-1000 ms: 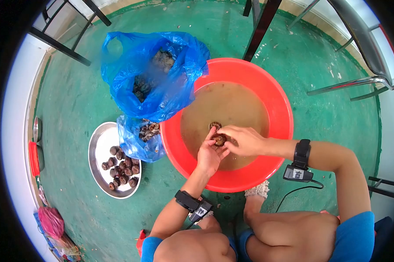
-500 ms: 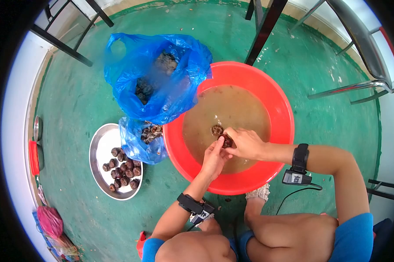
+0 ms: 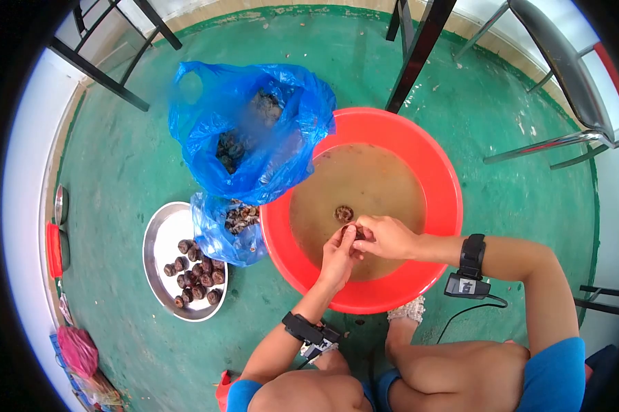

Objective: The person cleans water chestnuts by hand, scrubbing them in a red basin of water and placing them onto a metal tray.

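Note:
Over the red basin [image 3: 445, 199] of murky water, both hands meet around a dark brown, round water chestnut [image 3: 352, 231], partly covered by fingers. My left hand [image 3: 338, 258] pinches it from below left, thumb on top. My right hand [image 3: 389, 237] grips it from the right with bent fingers. Just beyond them, another water chestnut [image 3: 344, 213] lies in the water. To the left, a round metal tray [image 3: 159, 237] holds several dark, shiny water chestnuts [image 3: 198, 278]. Whether the right hand also holds a small tool is hidden.
A large blue plastic bag [image 3: 254, 168] with grey, dark lumps leans over the basin's far left rim. Below it, a small blue bag [image 3: 244, 250] contains brown and pale scraps. A black table leg [image 3: 419, 58] stands behind the basin; a chair [image 3: 563, 69] is at right.
The view has shifted slightly, so the basin, bags and tray sit lower. Both hands stay together on the water chestnut, which is now more covered by fingers.

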The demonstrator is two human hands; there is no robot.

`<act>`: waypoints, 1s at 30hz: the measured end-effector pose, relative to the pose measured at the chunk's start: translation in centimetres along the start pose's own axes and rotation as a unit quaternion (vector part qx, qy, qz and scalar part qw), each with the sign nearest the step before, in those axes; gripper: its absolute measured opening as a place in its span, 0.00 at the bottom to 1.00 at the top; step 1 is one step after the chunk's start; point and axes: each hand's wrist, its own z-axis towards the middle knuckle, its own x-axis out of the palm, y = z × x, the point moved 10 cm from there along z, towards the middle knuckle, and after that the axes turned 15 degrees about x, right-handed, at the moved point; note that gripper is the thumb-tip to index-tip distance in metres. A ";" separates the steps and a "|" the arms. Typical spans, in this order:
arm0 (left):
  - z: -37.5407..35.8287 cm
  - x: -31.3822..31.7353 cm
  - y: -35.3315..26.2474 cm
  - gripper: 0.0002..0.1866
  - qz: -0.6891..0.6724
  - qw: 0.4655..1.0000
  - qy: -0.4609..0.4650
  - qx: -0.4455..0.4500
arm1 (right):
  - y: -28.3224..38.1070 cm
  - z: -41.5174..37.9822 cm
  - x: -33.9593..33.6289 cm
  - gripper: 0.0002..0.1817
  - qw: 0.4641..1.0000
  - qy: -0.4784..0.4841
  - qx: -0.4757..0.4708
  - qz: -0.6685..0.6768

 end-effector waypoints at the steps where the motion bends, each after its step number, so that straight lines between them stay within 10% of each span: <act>1: 0.0 0.2 -0.1 0.13 -0.006 1.000 0.013 0.003 | 0.1 0.0 -0.2 0.17 1.000 -0.002 -0.001 0.001; 22: 0.0 0.5 -0.4 0.16 -0.032 0.999 0.022 0.001 | 0.1 -0.3 -0.7 0.23 1.000 -0.018 -0.001 -0.003; 26: 0.0 -1.2 -0.6 0.11 0.009 0.996 -0.076 0.043 | 0.7 -0.9 -0.3 0.22 0.977 -0.137 -0.090 -0.136; 30: -0.5 -1.3 0.3 0.10 0.010 0.998 -0.053 -0.022 | -0.4 -0.4 1.4 0.20 0.999 0.027 -0.032 -0.031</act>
